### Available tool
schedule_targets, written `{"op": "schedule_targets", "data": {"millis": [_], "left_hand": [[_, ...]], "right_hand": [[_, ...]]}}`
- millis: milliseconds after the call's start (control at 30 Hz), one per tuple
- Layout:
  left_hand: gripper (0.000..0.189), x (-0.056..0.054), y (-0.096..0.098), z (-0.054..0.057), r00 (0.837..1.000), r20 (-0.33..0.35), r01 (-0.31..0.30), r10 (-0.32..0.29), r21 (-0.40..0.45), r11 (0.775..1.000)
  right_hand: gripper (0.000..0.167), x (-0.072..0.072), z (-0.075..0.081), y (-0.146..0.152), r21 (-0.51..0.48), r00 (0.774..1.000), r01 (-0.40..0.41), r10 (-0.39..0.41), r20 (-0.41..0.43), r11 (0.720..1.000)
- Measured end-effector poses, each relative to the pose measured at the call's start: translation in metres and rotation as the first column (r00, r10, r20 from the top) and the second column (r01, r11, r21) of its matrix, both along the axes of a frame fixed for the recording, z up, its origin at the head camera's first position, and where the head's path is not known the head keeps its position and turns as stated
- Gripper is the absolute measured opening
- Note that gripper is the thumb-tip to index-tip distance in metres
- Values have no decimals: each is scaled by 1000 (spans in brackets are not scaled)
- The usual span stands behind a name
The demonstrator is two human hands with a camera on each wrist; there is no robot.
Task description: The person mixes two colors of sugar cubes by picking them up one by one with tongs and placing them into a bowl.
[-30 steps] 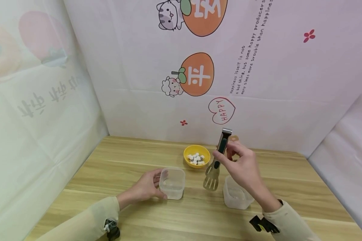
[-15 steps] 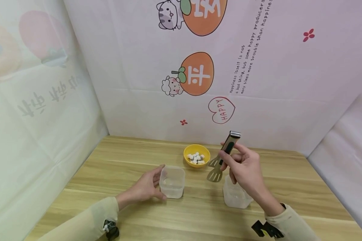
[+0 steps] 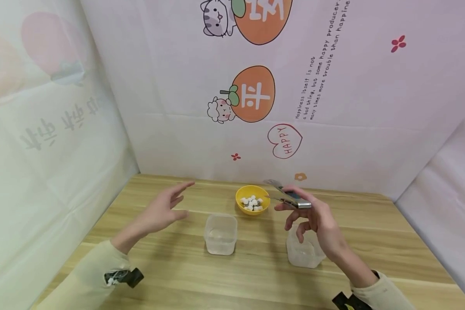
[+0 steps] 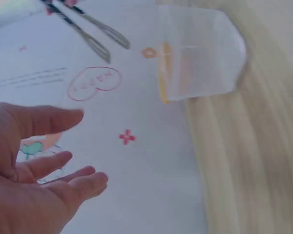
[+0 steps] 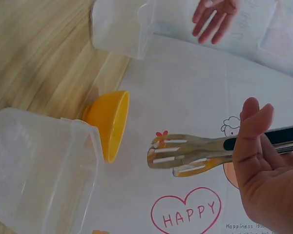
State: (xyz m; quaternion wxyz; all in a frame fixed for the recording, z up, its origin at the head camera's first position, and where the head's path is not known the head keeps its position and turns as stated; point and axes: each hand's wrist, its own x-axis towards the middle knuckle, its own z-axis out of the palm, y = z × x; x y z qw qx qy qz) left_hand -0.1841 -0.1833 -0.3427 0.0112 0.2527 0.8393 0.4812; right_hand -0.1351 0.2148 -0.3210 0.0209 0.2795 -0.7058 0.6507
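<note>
My right hand (image 3: 321, 221) holds a pair of metal tongs (image 3: 291, 199) with dark green grips, above the right clear plastic container (image 3: 304, 259). The tongs' slotted heads (image 5: 185, 156) point away, and the right wrist view shows a gap between them. My left hand (image 3: 159, 214) hovers to the left of the other clear container (image 3: 221, 249), fingers and thumb spread, touching nothing. Behind and between the containers stands a yellow bowl (image 3: 238, 203) holding several small white pieces (image 3: 252, 202) and a few greyish ones. What the right container holds is hard to make out.
Everything stands on a wood-grain table (image 3: 170, 275). A white printed sheet (image 3: 170, 142) rises along the table's back edge, with more sheeting (image 3: 54, 181) at the left and right sides.
My left hand has come off the left container and moved up and left. In my right hand the tongs have swung from heads-down to heads pointing away; the containers and bowl stay put.
</note>
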Motion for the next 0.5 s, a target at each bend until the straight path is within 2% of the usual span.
{"op": "schedule_targets", "data": {"millis": [133, 200, 300, 367, 433, 500], "left_hand": [[67, 3, 4, 9, 998, -38, -53, 54, 34, 998], [64, 6, 6, 11, 997, -44, -66, 68, 45, 997], [60, 9, 10, 11, 996, -47, -77, 80, 63, 995], [57, 12, 12, 10, 996, -40, -79, 82, 82, 993], [56, 15, 15, 8, 996, -33, -77, 81, 100, 992], [55, 17, 17, 6, 997, -28, -72, 76, 115, 991]], "right_hand": [[65, 3, -2, 2, -3, 998, 39, -39, 43, 999], [63, 5, -3, 3, -17, 996, 41, -39, 76, 999], [48, 7, -5, 7, -48, 993, -4, 10, 115, 999], [36, 10, -7, 9, -31, 989, -25, 29, 143, 999], [28, 14, -9, 11, 6, 985, -17, 16, 169, 1000], [27, 18, -11, 11, 66, 980, 24, -36, 194, 998]]}}
